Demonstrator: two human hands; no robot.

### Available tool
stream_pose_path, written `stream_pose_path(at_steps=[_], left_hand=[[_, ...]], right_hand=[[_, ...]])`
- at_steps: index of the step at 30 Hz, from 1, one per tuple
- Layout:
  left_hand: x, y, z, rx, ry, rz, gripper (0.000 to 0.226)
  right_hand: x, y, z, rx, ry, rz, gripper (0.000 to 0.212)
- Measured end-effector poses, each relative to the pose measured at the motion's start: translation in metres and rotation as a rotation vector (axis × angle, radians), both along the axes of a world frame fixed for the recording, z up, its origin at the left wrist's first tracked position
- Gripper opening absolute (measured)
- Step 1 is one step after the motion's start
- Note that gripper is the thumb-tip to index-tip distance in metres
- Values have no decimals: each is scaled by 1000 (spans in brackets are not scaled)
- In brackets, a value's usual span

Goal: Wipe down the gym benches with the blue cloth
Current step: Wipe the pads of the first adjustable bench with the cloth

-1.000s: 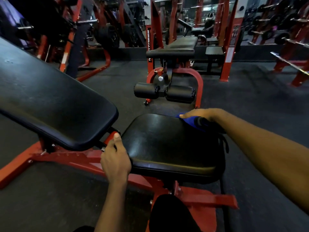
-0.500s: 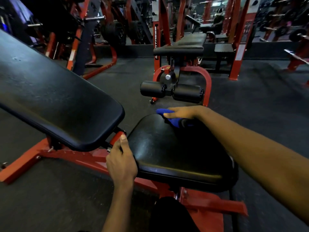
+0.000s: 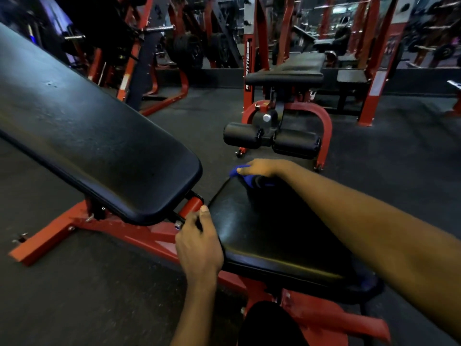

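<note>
A red-framed adjustable bench fills the near view: its black seat pad [image 3: 269, 236] lies in the middle and its long black back pad [image 3: 94, 136] rises to the left. My right hand [image 3: 262, 168] presses the blue cloth [image 3: 245, 174] flat on the far left corner of the seat pad, fingers stretched over it. Only the cloth's edges show past the hand. My left hand [image 3: 199, 245] grips the near left edge of the seat pad, thumb pointing up toward the hinge.
A second bench [image 3: 287, 76] with two black roller pads [image 3: 272, 141] on a red frame stands just beyond the seat. Red racks and weight plates [image 3: 189, 51] line the back. Dark rubber floor [image 3: 389, 158] surrounds the benches.
My right hand slid the blue cloth leftward along the far edge of the seat pad, from its right corner to its left corner. My left hand kept its grip.
</note>
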State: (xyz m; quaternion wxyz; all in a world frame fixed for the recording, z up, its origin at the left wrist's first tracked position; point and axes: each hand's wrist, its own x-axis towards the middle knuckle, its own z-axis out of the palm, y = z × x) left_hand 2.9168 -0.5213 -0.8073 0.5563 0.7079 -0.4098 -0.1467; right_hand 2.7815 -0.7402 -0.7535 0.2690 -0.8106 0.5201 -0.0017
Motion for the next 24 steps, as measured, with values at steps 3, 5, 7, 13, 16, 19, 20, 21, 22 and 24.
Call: stream_pose_path(at_steps=[3, 5, 7, 13, 16, 19, 20, 21, 22, 24], left_hand=[[0, 0, -2, 23, 18, 23, 42], [0, 0, -2, 43, 36, 42, 39], [-1, 0, -2, 47, 46, 54, 35], [1, -1, -6, 37, -5, 116, 36], [0, 3, -5, 30, -52, 136, 38], [3, 7, -1, 29, -92, 127, 40], [6, 9, 0, 2, -102, 126, 40], [11, 12, 2, -42, -110, 136, 38], [20, 15, 5, -94, -121, 159, 34], [44, 21, 11, -155, -197, 234, 27]], right_hand=[[47, -4, -4, -104, 266, -82, 63], [60, 7, -3, -206, 329, 18, 60], [57, 25, -1, -259, 290, 115, 52], [35, 32, 5, -132, 136, 162, 44], [65, 26, 3, -152, 331, 33, 59], [84, 45, 0, -246, 425, 65, 56], [81, 53, 0, -272, 404, 85, 54], [75, 58, 2, -283, 361, 90, 53], [69, 59, 3, -281, 318, 95, 52], [66, 60, 6, -231, 296, 87, 49]])
